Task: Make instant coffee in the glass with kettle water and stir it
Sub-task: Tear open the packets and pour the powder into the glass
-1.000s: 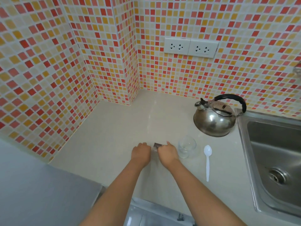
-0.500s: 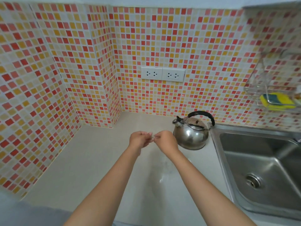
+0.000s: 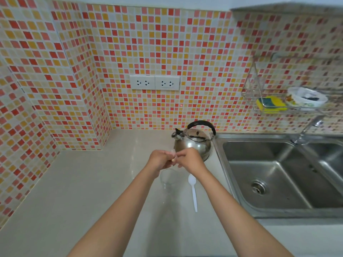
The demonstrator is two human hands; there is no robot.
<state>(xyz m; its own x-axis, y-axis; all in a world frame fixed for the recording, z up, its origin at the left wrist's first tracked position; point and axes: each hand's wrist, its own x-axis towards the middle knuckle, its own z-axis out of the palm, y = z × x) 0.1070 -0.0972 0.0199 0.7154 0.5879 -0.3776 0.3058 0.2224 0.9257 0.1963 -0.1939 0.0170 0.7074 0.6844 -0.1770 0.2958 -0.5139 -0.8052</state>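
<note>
My left hand (image 3: pixel 159 160) and my right hand (image 3: pixel 190 160) meet above the counter, both pinching a small coffee sachet (image 3: pixel 173 157) between their fingertips; most of the sachet is hidden by the fingers. Directly below them stands a clear empty glass (image 3: pixel 168 178). A white plastic spoon (image 3: pixel 193 191) lies on the counter just right of the glass. The steel kettle (image 3: pixel 193 142) with a black handle stands behind my hands, next to the sink.
A steel double sink (image 3: pixel 278 175) fills the right side, with a tap (image 3: pixel 308 130) at its back. A wire rack (image 3: pixel 274 101) on the tiled wall holds a yellow sponge and a white tub. Two wall sockets (image 3: pixel 155 82) sit above the beige counter (image 3: pixel 83 182).
My hands picked the sachet up off the counter beside the glass and raised it above the glass. The camera tilted up, bringing the sink and rack into view.
</note>
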